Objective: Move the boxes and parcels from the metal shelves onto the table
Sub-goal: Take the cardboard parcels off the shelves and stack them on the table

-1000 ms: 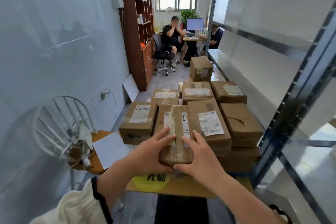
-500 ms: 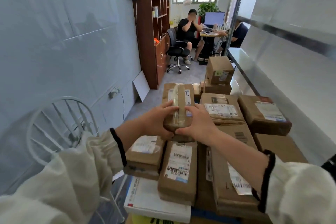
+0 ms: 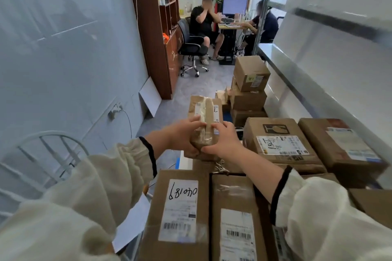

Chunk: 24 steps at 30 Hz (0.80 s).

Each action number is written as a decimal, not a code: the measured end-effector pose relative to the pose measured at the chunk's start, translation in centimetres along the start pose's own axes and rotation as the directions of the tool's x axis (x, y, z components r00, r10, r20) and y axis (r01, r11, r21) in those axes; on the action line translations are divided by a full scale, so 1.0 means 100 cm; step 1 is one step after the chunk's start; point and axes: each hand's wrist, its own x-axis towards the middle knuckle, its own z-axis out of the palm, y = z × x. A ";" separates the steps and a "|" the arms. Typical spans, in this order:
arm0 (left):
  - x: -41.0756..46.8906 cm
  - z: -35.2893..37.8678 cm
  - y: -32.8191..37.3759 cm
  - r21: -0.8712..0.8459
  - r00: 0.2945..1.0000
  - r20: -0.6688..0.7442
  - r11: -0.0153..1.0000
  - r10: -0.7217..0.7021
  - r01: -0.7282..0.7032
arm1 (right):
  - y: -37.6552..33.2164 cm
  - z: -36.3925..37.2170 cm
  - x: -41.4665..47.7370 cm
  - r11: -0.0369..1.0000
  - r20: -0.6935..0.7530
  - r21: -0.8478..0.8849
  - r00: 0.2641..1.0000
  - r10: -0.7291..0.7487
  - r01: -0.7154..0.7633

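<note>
**Taped parcel held lengthwise over the pile**

The left hand (image 3: 180, 136) curls round the near left side of a brown parcel (image 3: 205, 112), with fingers over the top. The right hand (image 3: 223, 141) clasps the near right side in the same way. The parcel's long axis runs straight away from the person, its far end pointing down the room, and a tape strip runs along its top. It is over the far left of the pile of boxes (image 3: 280, 140), with the metal shelves (image 3: 318, 82) to the right.

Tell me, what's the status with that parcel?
Holding: left grip and right grip on taped parcel. Parcel over stacked boxes. Crowded beneath and rightward.
</note>
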 end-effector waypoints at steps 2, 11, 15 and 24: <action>0.005 0.008 -0.011 -0.023 1.000 0.022 1.000 -0.001 0.001 | 0.001 0.005 0.006 0.999 0.017 -0.032 1.000 0.006 -0.006; 0.005 0.035 -0.025 -0.070 0.997 0.070 0.997 0.040 -0.036 | 0.014 0.021 0.009 0.998 0.066 -0.040 0.997 0.044 -0.042; 0.004 0.038 -0.023 -0.045 0.996 0.073 0.998 0.047 -0.044 | 0.018 0.023 0.007 0.998 0.070 -0.044 0.997 0.042 -0.039; 0.003 0.040 -0.018 -0.125 0.997 0.064 0.991 0.047 -0.039 | 0.022 0.021 0.005 0.999 0.071 -0.020 0.996 0.051 -0.050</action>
